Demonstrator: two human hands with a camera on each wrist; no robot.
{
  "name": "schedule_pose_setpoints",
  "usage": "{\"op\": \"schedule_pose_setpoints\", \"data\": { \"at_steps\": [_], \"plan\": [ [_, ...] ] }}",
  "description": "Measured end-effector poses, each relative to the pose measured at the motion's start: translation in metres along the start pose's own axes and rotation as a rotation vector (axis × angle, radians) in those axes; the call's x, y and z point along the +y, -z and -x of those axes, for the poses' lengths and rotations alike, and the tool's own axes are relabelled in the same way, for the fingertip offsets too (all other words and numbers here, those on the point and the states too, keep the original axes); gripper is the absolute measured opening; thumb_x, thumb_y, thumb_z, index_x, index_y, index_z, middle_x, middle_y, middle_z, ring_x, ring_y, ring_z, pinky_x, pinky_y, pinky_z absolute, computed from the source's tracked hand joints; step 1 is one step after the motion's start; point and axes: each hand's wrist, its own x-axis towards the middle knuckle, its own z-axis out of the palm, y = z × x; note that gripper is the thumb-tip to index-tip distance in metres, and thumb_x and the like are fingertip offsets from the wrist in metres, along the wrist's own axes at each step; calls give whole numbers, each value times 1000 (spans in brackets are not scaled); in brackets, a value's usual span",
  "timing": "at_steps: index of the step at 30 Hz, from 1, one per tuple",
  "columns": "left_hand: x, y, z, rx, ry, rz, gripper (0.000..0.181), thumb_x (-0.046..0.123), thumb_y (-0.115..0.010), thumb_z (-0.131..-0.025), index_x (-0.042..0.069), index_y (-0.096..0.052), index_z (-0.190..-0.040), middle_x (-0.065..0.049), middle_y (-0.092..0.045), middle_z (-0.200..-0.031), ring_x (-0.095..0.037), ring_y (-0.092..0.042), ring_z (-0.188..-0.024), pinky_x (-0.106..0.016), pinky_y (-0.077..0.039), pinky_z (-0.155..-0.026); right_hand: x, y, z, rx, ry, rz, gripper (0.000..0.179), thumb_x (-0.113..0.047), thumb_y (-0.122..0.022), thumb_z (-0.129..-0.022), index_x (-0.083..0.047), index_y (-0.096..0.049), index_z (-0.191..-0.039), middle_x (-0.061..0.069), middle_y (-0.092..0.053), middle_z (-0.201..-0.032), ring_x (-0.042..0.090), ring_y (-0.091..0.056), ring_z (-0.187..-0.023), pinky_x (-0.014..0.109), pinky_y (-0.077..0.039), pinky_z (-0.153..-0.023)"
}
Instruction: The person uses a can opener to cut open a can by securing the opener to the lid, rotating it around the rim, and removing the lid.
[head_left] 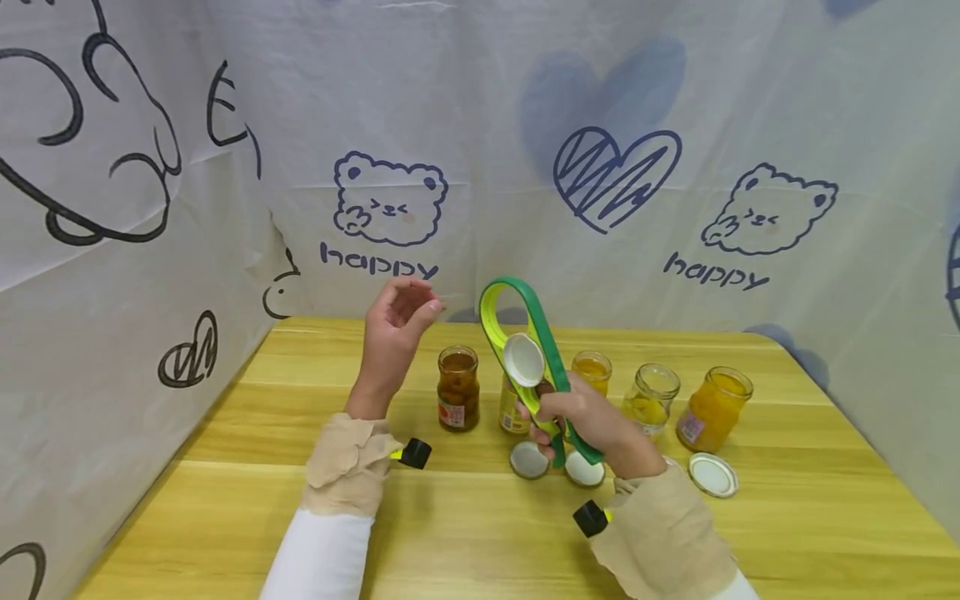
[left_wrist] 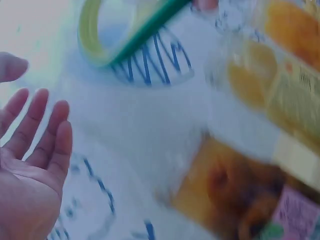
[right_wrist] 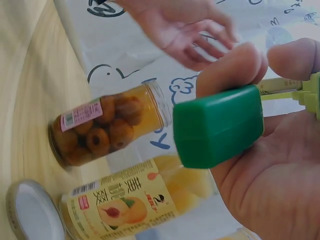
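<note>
My right hand [head_left: 592,417] grips a green and yellow strap-type jar opener [head_left: 551,354], its loop pointing up. A lid [head_left: 524,360] with its white underside showing sits in the lower part of that loop. My left hand [head_left: 393,333] is raised to the left of the opener, fingers loosely bent and holding nothing; the left wrist view shows the palm and fingers apart. Below and between the hands stand a jar of dark brown fruit [right_wrist: 102,125] without a lid and a yellow peach jar [right_wrist: 125,202], whose top is hidden by the opener in the head view.
Right of these stand more lidless jars: an orange one [head_left: 592,371], a pale yellow one [head_left: 651,400] and another orange one [head_left: 716,408]. Lids lie on the wooden table [head_left: 487,533]: a grey one [head_left: 529,460], a white one [head_left: 584,468] and one at right [head_left: 713,475].
</note>
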Motion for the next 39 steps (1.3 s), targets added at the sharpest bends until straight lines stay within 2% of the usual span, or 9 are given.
{"op": "schedule_pose_setpoints", "data": {
  "at_steps": [3, 7, 11, 14, 17, 22, 25, 30, 39],
  "plan": [
    [18, -16, 3, -120, -72, -95, 32, 2, -68, -93, -4, -57, -122, -4, -66, -108, -14, -65, -103, -23, -56, -95, 0, 0, 0, -33, 29, -45, 23, -2, -42, -87, -2, -50, -109, 3, -54, -82, 14, -49, -57, 31, -48, -49],
    [32, -35, 10, -289, -205, -296, 44, 8, -79, -87, 2, -59, -125, -12, -67, -116, -22, -64, -109, -35, -55, -99, 0, 0, 0, -33, 42, -51, 28, -3, -43, -89, -3, -50, -116, 3, -55, -86, 13, -50, -56, 31, -50, -50],
    [37, -49, 16, -425, -326, -481, 64, 18, -89, -81, 7, -54, -134, -11, -63, -127, -23, -60, -120, -39, -53, -106, -1, -1, 2, 14, 8, -25, 21, -6, -46, -88, -4, -54, -108, 2, -58, -85, 13, -51, -57, 31, -52, -52],
    [37, -57, 19, -497, -357, -546, 77, 19, -91, -78, 5, -48, -140, -12, -59, -134, -24, -57, -126, -38, -52, -110, 0, -1, 4, 41, 0, -26, 16, -6, -47, -87, -6, -54, -101, 1, -57, -81, 13, -51, -58, 31, -51, -53],
    [34, -63, 22, -505, -387, -603, 80, 16, -92, -77, 3, -46, -141, -14, -57, -137, -25, -57, -128, -37, -53, -110, 0, 0, 4, 51, 26, -44, 16, -5, -47, -87, -8, -52, -101, 0, -56, -79, 13, -51, -58, 31, -51, -53],
    [29, -72, 26, -431, -483, -696, 70, 13, -87, -82, 0, -48, -137, -16, -58, -135, -26, -60, -123, -34, -57, -102, -1, 0, 5, 40, 70, -81, 17, -3, -46, -87, -8, -52, -102, 0, -57, -79, 13, -50, -58, 31, -51, -52],
    [30, -74, 28, -393, -515, -732, 65, 13, -86, -83, 1, -50, -136, -16, -60, -133, -26, -61, -121, -33, -59, -99, -2, 0, 5, 30, 81, -90, 18, -2, -46, -87, -9, -53, -102, 0, -57, -80, 13, -51, -58, 31, -51, -53],
    [33, -74, 30, -362, -528, -775, 65, 13, -88, -79, 1, -54, -133, -15, -64, -133, -26, -65, -120, -33, -60, -99, -3, -1, 4, 23, 66, -70, 15, -3, -47, -88, -10, -54, -98, 0, -58, -74, 13, -54, -58, 31, -53, -53],
    [35, -74, 30, -360, -543, -799, 63, 11, -89, -75, 3, -58, -129, -13, -66, -129, -24, -68, -114, -32, -62, -94, -3, -3, 6, 18, 26, -58, 13, -2, -46, -88, -6, -53, -97, 0, -60, -70, 14, -59, -59, 29, -56, -58]
  ]
}}
